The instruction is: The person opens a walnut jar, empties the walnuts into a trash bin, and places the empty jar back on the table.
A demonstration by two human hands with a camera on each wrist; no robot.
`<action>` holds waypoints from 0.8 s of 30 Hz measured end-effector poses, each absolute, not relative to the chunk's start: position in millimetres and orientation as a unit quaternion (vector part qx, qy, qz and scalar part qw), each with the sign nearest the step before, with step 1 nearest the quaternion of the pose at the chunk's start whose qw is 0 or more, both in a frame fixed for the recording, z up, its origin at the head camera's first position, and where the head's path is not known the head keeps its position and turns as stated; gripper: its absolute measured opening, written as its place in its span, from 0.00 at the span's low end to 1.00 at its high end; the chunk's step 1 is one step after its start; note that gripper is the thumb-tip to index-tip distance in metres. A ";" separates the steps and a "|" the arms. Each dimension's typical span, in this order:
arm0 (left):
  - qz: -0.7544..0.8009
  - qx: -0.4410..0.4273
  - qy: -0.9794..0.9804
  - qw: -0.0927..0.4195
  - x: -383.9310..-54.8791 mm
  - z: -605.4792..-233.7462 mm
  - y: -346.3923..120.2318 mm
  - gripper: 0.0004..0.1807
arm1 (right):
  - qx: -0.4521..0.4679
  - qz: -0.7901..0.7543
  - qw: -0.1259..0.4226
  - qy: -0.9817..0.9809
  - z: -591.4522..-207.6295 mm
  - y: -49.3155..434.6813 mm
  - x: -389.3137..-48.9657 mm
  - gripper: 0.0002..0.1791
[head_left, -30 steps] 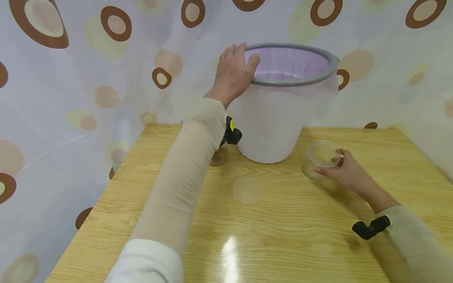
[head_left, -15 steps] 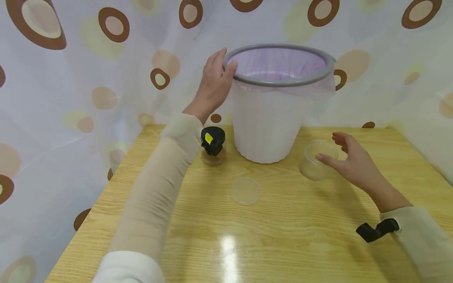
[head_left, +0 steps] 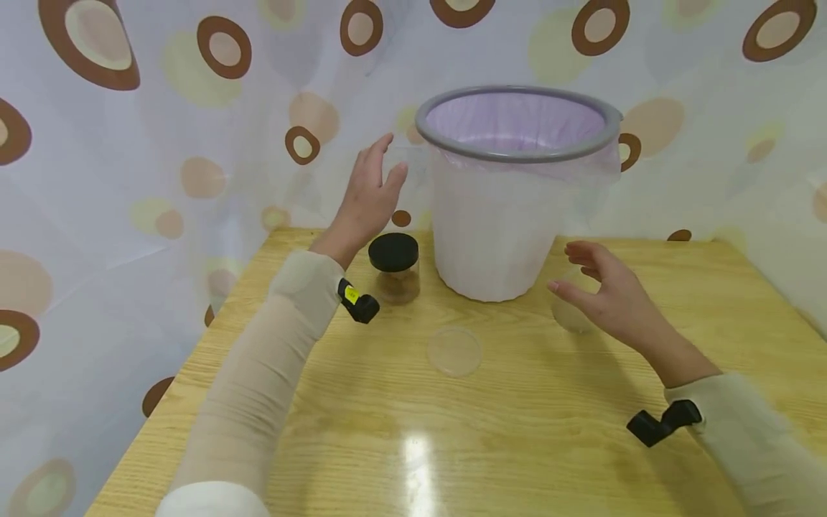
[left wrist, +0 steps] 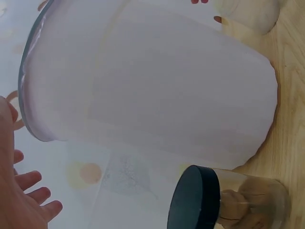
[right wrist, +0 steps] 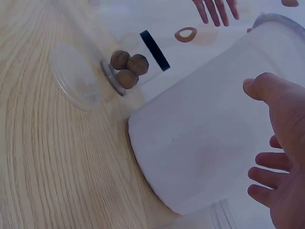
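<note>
A white bin [head_left: 494, 222] with a grey rim and a pale purple liner stands at the back of the table. Left of its rim, my left hand [head_left: 365, 201] is raised in the air with fingers apart, holding nothing. Below that hand stands a clear jar [head_left: 397, 287] with a black lid; three round, walnut-like brown balls [right wrist: 127, 78] show inside it. My right hand [head_left: 610, 298], thumb and fingers spread, hovers over a clear plastic tub [head_left: 570, 317] and partly hides it. A clear round lid [head_left: 455, 352] lies flat on the wood in front of the bin.
The wooden table [head_left: 517, 445] meets a curtain [head_left: 245, 129] patterned with brown ovals at its back and left. The bin's tall rim rises between the two hands.
My left hand has let go of the bin's rim and moved left and down, bringing the jar into sight. My right hand has released the tub and is now above it.
</note>
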State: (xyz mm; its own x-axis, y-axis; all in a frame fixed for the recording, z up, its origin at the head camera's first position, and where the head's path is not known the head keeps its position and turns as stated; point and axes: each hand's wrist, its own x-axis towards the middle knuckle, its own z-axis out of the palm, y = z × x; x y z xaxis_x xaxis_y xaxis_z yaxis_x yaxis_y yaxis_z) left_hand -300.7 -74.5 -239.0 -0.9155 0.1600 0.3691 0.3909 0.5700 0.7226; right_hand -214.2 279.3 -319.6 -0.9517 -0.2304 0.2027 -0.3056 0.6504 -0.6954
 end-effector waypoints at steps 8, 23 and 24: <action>-0.434 -0.149 -0.881 0.116 -291.4 -265.4 -88.4 0.33 | 0.181 0.419 0.022 -0.890 -327.3 247.6 -224.3 0.39; -0.402 -0.125 -0.905 0.060 -286.0 -312.6 -96.7 0.33 | 0.209 0.437 -0.018 -0.875 -343.9 184.4 -231.9 0.36; -0.399 -0.124 -0.907 0.056 -285.2 -316.1 -96.7 0.33 | 0.211 0.440 -0.022 -0.873 -345.6 180.2 -231.9 0.36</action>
